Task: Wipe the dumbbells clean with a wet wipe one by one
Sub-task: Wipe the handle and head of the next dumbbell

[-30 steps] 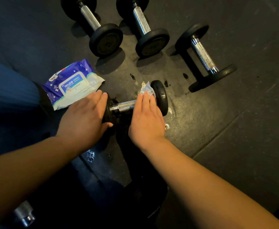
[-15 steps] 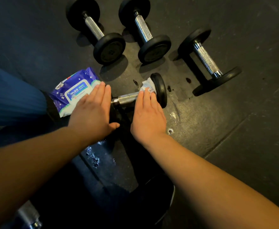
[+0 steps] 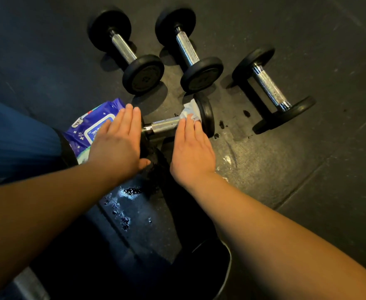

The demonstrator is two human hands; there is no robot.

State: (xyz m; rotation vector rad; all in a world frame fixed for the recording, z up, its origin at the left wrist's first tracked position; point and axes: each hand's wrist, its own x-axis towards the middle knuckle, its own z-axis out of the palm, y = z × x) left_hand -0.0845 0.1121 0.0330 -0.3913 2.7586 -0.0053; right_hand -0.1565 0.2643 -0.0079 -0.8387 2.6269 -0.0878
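Dumbbell [image 3: 166, 126] lies on the floor [image 3: 307, 191] before three others. Left hand [image 3: 119, 144], fingers straight, steadies its near plate, apparently against rolling. Right hand [image 3: 190, 150], fingers flat, presses the wipe [image 3: 189, 110] against the far plate.

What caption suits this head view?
Right hand presses a wet wipe against a dumbbell; left hand steadies its other end.

- Right hand [image 3: 191, 150] with crumpled white wet wipe [image 3: 189, 112] now sits further along the chrome handle, against the inner face of the black rubber-ended dumbbell [image 3: 205, 114].
- Left hand [image 3: 119, 144] now lies flatter, fingers straightened.
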